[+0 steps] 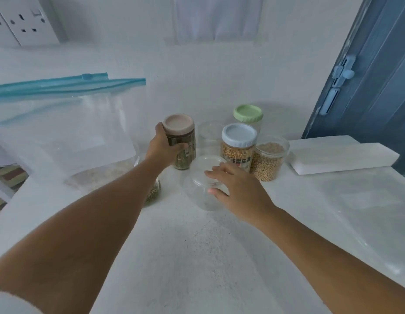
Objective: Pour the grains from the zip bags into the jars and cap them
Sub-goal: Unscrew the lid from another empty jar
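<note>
The left hand grasps the pink-capped jar of dark green grains, fingers curled round its side, standing on the white bench. The right hand lies released, fingers straight, touching the clear empty jar. Just beyond the right hand stand a blue-capped jar, an uncapped jar of tan grains and a green-capped jar. Left of the left hand, a zip bag holds pale grains.
</note>
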`<state>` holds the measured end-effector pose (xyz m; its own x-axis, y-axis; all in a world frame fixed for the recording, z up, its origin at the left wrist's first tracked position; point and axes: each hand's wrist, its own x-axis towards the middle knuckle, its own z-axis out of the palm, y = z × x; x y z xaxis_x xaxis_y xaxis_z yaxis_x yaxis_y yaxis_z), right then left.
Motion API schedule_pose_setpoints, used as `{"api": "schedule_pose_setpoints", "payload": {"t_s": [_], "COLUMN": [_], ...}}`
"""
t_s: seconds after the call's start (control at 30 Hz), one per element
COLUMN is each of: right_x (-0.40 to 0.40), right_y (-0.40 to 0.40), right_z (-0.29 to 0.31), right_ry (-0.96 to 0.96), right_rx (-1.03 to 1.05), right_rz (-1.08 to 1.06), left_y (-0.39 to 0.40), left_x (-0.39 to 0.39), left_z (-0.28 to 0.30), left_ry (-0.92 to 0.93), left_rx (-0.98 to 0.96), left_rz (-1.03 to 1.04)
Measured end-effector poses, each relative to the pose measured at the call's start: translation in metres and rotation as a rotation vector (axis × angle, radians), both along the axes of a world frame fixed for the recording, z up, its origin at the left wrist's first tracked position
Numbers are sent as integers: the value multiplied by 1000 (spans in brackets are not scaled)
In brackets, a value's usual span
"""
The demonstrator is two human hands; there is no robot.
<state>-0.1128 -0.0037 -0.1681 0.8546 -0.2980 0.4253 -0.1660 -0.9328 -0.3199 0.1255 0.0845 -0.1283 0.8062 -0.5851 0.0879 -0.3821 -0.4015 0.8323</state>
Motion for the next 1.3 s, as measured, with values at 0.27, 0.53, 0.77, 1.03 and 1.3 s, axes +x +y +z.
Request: {"api": "schedule_pose_setpoints", "payload": {"t_s": [0.27, 0.53, 0.77, 1.03, 1.3], "right_x": [1, -1, -2, 0, 21], "right_y": [2, 5, 18, 32, 31], "right_z": [0, 3, 6, 30, 47], "right_ry": [-19, -29, -14, -9, 382], "right_rx": [-41, 49, 190, 400, 347], "right_rz": [7, 6, 86, 107, -73], "left_y": [-8, 42, 108, 107, 103], "left_x": [13, -48, -85, -95, -91], "left_z": [0, -16, -52, -62, -60], "left_ry": [102, 102, 190, 231, 230], "left_rx": [-27, -9, 81, -140, -114], "left_rz": [-42, -105, -383, -291, -317]}}
